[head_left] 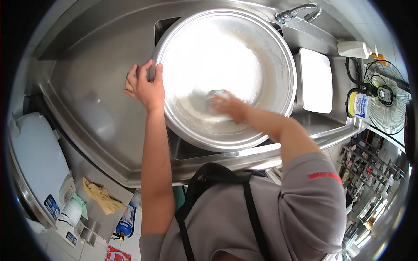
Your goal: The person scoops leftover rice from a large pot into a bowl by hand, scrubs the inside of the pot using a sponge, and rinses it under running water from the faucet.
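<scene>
A wide, round metal basin (278, 56) rests over the sink, its inside very bright, with a brownish film along the wall. My left hand (146, 85) is at the basin's left rim, thumb against the edge and fingers spread apart outside it. Inside the basin, my right hand (228, 105) reaches down near the bottom and is smeared by motion. Its fingers are closed over a small greyish-green thing (213, 93), too blurred to name.
A faucet (298, 14) stands behind the basin. To the right are a white rectangular container (316, 80), a white bottle (352, 49) and a fan (385, 95). A yellow cloth (102, 195) and a blue canister (126, 221) are at lower left.
</scene>
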Motion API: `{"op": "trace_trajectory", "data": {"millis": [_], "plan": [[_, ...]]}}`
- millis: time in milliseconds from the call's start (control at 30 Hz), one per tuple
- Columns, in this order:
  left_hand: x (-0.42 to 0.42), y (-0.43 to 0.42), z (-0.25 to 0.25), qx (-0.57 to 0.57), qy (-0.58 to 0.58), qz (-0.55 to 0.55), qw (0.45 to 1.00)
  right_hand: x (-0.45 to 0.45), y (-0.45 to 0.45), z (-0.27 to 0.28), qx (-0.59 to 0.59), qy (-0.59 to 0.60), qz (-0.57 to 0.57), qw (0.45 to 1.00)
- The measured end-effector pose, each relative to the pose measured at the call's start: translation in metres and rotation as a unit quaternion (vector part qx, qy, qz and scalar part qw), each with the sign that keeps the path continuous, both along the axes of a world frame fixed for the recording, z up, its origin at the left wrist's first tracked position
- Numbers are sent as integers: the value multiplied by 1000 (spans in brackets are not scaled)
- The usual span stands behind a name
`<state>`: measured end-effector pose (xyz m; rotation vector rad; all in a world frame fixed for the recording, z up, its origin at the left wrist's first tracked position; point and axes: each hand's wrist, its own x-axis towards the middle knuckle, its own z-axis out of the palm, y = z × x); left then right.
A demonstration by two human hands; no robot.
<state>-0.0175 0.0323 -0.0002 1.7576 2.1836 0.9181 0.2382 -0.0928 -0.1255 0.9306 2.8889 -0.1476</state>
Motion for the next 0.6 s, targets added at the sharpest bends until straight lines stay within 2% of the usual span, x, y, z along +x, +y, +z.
{"op": "trace_trajectory", "data": {"millis": [33,100,167,233,300,367,400,433,467,500,533,567,600], "plan": [[0,-1,-1,-3,1,-2,1000,23,9,-2,-1,-67,15,998],[-1,1,0,-1,5,-8,1000,49,44,15,-64,-11,-160,985],[-1,5,1,4,-2,-6,1000,41,91,-3,74,18,-340,937],[2,3,1,5,-4,-8,1000,2,145,-5,74,56,-467,879],[-1,1,-1,5,9,-10,1000,-48,170,-24,99,23,-502,859],[-2,0,-2,7,9,-11,1000,-104,150,-24,58,-30,-397,915],[-1,1,-1,11,5,-11,1000,-124,124,-2,16,-16,-329,944],[0,1,-2,11,10,-11,1000,-132,94,8,29,85,-279,956],[0,1,-3,13,14,-11,1000,-130,64,9,-19,105,-209,972],[-1,1,-4,14,20,-14,1000,-115,38,21,-72,75,-119,987],[0,1,-4,14,21,-12,1000,-86,11,11,-63,56,-13,996],[1,1,-4,15,21,-7,1000,-55,1,23,-233,40,-54,970],[1,0,-3,15,23,-1,1000,-22,-9,35,-396,24,-93,913]]}}
